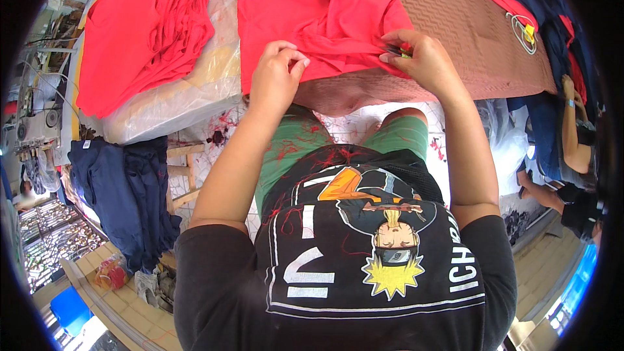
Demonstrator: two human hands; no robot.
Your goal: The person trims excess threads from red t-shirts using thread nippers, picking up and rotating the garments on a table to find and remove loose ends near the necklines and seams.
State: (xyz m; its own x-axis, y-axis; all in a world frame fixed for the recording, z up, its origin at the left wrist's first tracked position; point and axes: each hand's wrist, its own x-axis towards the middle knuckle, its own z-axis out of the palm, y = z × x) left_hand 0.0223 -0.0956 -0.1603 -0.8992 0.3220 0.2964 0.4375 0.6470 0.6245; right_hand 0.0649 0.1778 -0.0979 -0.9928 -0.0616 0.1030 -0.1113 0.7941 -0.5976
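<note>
A red garment (318,13) lies spread over the near edge of the brown-covered table, its folds running between my two hands. My left hand (279,75) is closed at its near left part, thumb and forefinger pinching the cloth. My right hand (426,62) is closed around a small dark-tipped tool with a yellow-green part, which looks like thread snips (394,50). The snips' points lie against the garment's right side, and most of their body is hidden in my fingers.
Red garments are piled (146,32) on a plastic-wrapped stack at left. Dark blue garments (123,188) hang below it by a wooden frame. A pale cord with a yellow piece (528,31) lies at right. Another person's arm (572,123) is at far right. Red threads litter my clothes and the floor.
</note>
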